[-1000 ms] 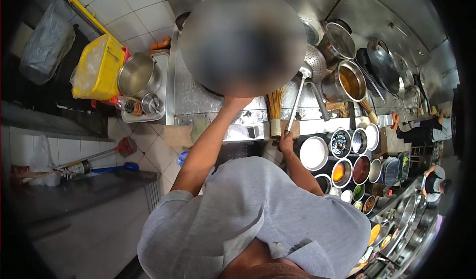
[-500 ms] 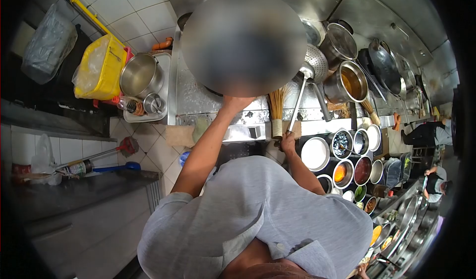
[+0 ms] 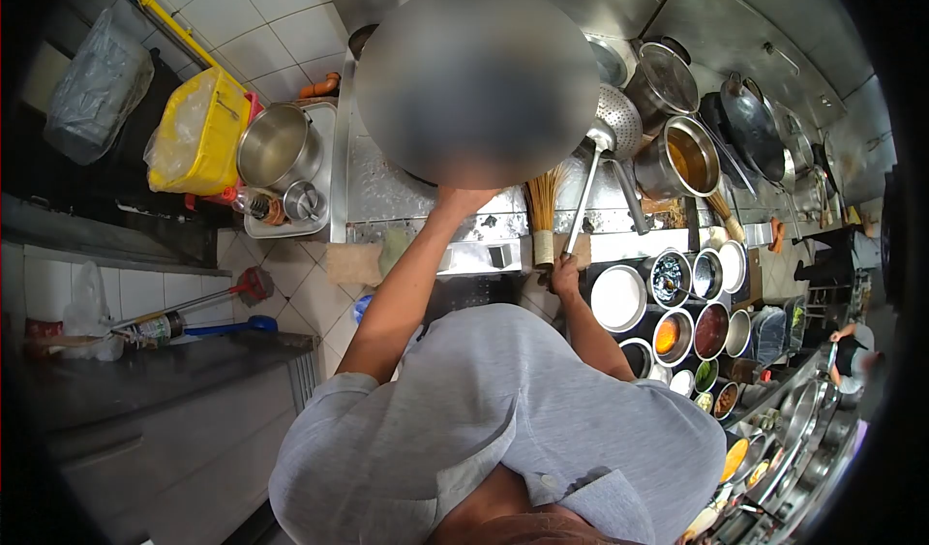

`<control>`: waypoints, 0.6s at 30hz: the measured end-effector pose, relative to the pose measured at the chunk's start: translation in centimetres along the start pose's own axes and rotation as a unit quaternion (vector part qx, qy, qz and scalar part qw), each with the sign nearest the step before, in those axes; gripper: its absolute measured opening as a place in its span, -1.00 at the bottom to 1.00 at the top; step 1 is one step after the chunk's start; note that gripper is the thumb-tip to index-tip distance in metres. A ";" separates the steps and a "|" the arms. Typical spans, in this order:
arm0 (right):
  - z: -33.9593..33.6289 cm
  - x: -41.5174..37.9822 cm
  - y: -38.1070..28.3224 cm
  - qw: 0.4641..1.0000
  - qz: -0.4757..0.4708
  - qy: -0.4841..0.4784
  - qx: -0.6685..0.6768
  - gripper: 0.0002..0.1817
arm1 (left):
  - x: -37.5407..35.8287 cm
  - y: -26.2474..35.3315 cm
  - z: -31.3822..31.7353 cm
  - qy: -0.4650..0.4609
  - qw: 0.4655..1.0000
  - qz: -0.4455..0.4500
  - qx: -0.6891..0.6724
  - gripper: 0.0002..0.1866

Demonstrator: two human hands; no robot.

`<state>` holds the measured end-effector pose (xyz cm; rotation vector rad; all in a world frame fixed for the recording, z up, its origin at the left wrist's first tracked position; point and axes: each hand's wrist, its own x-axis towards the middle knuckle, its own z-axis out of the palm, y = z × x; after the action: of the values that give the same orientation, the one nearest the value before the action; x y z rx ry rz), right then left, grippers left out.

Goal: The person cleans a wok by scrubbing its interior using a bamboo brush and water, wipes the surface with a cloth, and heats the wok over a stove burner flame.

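Observation:
My left hand (image 3: 466,195) reaches up to the lower edge of a large blurred round area over the stove counter (image 3: 377,196); its fingers are hidden in the blur. My right hand (image 3: 565,272) is closed around the end of a long-handled ladle (image 3: 584,201), whose bowl lies up by a perforated strainer (image 3: 617,121). Just left of that handle, a bamboo brush (image 3: 544,218) stands with its bristles upward. A folded cloth (image 3: 354,263) lies on the counter's front edge, left of my left forearm.
Pots of sauces and seasonings, among them a white-filled one (image 3: 617,298), stand right of my right arm. A pot of brown liquid (image 3: 689,158) sits behind them. At left are a steel pot (image 3: 279,146) and a yellow bin (image 3: 198,134). People stand far right.
Both hands keep nearly the same places. The view has shifted very slightly, and the person in dark trousers at far right has changed posture.

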<state>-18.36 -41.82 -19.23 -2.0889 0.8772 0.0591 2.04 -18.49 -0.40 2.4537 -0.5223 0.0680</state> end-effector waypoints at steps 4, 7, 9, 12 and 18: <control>0.1 0.1 0.3 1.000 -0.010 0.001 -0.005 -0.60 | -0.1 -0.1 0.0 0.004 1.000 0.000 0.001 -0.70; 0.0 0.2 0.4 1.000 -0.016 -0.001 -0.012 -0.60 | -0.1 0.0 -0.3 0.009 1.000 0.001 -0.008 -0.70; 0.0 0.3 0.3 1.000 -0.008 0.001 -0.008 -0.60 | -0.1 0.2 -0.6 -0.001 1.000 0.000 -0.009 -0.71; -0.3 0.1 -0.3 1.000 0.025 -0.007 -0.009 -0.57 | -0.2 -0.2 -0.2 0.011 1.000 0.007 -0.003 -0.71; 0.2 0.3 0.6 1.000 -0.010 0.007 -0.008 -0.63 | -0.3 -0.2 -0.2 0.018 1.000 0.003 -0.006 -0.71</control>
<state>-18.43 -42.12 -19.92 -2.1156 0.8664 0.0396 1.86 -18.16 -0.39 2.4346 -0.5120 0.1115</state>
